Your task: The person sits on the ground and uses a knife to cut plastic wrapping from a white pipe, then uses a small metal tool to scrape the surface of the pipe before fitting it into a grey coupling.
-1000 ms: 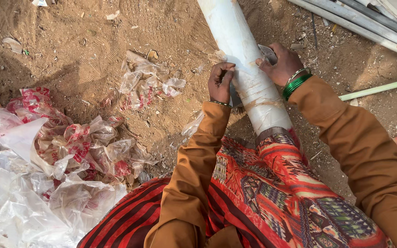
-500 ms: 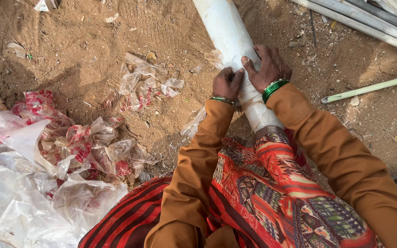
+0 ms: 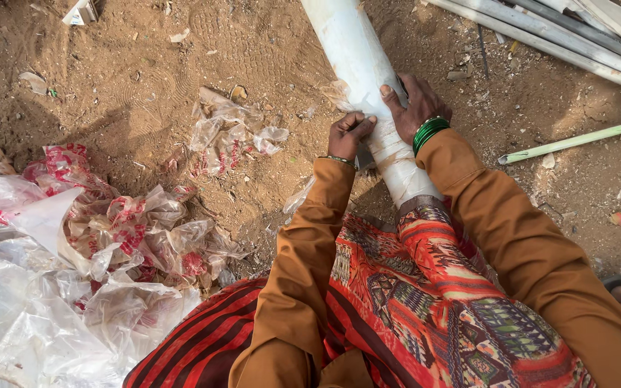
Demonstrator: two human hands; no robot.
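A thick white pipe (image 3: 357,65) wrapped in clear plastic film runs from the top of the view down to my lap. My left hand (image 3: 348,134) pinches the plastic wrap at the pipe's left side, fingers closed on it. My right hand (image 3: 415,108), with green bangles at the wrist, grips the pipe from the right, thumb pressed on its front. A loose torn bit of film (image 3: 338,93) sticks out just above my left hand. Both arms are in brown sleeves over a red patterned cloth.
Crumpled clear plastic with red print lies in a heap (image 3: 109,237) at the left and a smaller wad (image 3: 231,133) on the sandy ground. Grey pipes (image 3: 555,32) lie at the top right, a thin green pipe (image 3: 576,140) below them.
Both hands have slid a little down and toward each other on the pipe. My left hand has closed on the film; the view has shifted slightly.
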